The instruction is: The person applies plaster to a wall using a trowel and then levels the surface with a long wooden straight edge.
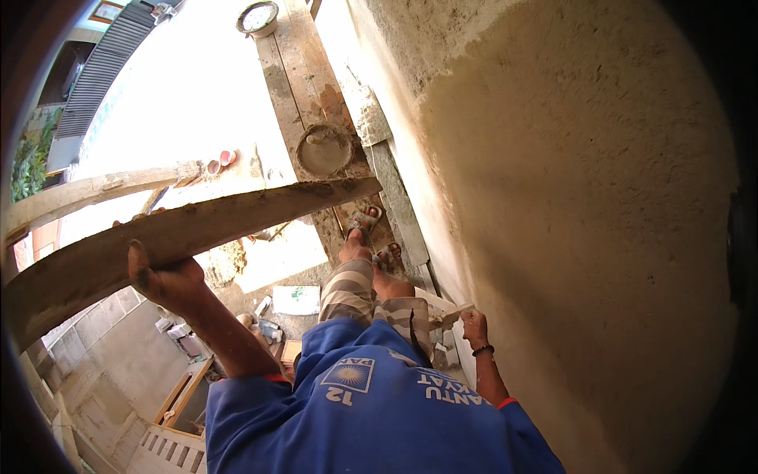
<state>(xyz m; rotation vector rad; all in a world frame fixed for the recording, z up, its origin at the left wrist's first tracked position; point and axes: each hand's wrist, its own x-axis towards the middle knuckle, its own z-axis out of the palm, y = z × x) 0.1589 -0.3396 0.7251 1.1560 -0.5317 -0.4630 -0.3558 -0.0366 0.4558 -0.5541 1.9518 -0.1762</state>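
Note:
My left hand is raised and closed around a long wooden board. Its thumb lies on the near face, and other fingertips show over the far edge. The board slants from the lower left rim to a narrow end over the planks near my feet. Low beside the plastered wall, my right hand is curled, with a dark band at its wrist. A flat, wedge-shaped blade like a trowel's sticks out from it toward my shorts; its handle is hidden in the fingers.
I stand in sandals on scaffold planks running along the wall. A mortar-caked bucket sits just beyond my feet, and another bucket stands farther out. A wooden beam crosses at left. Far below are blocks and a white sack.

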